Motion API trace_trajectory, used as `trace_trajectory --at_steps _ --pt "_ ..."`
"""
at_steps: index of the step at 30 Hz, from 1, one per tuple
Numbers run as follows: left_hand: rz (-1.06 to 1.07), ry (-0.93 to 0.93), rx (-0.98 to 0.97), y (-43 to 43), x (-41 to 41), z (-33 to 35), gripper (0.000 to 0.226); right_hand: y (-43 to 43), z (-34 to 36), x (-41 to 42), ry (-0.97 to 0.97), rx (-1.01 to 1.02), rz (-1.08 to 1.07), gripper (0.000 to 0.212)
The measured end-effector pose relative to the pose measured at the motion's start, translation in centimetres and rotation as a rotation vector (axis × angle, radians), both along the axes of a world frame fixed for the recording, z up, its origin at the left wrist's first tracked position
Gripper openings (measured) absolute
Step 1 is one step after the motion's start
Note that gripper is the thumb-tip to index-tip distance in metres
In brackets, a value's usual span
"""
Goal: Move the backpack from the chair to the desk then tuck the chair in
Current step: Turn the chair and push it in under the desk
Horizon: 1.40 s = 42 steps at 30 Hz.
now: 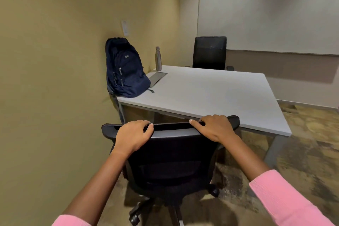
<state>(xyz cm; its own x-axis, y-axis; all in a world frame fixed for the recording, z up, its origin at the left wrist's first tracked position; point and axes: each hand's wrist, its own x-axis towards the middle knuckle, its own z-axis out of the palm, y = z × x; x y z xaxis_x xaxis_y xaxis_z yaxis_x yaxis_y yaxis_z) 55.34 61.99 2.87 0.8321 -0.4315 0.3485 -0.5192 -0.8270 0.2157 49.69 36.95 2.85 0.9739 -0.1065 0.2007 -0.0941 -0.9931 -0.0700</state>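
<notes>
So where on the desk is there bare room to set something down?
Most of the desk is bare: everything right of the backpack and the grey inset panel, out to the far chair. The wall-side corner is crowded, with backpack, panel and metal bottle.

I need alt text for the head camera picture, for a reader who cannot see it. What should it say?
Seen from above, a person's left hand and right hand grip the top edge of a black office chair that faces a grey desk. A navy backpack stands on the desk's far left corner against the wall, beside a metal bottle. A second black chair stands behind the desk.
</notes>
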Motion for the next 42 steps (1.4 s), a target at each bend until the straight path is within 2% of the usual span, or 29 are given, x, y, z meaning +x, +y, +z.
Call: trace_trajectory --at_steps 9,17,20,24,31,36,39,42 --pt "-0.09 0.016 -0.022 4.5 3.0 0.1 0.033 5.4 -0.2 0.3 -0.016 0.055 -0.125 0.073" --pt "-0.1 0.014 -0.031 5.9 5.1 -0.1 0.034 6.5 1.0 1.7 0.232 0.106 -0.082 0.079" --pt "-0.104 0.01 -0.031 6.2 5.3 -0.2 0.037 7.0 1.1 1.6 0.257 0.114 -0.072 0.078" --pt "-0.126 -0.026 -0.054 6.7 5.6 -0.2 0.048 7.7 0.8 1.2 0.186 0.102 -0.069 0.074" --pt "-0.208 -0.046 -0.07 8.2 7.3 0.1 0.049 10.1 0.5 1.5 0.057 0.114 -0.159 0.07" --pt "-0.257 -0.055 -0.086 9.9 9.7 0.3 0.048 13.5 0.2 1.9 -0.144 0.118 -0.275 0.065" --pt "-0.302 -0.089 -0.124 10.7 11.3 0.4 0.058 15.4 0.0 2.1 -0.316 0.112 -0.367 0.059" --pt "-0.337 -0.115 -0.158 11.1 12.6 0.5 0.064 16.2 0.0 2.6 -0.389 0.121 -0.414 0.054"
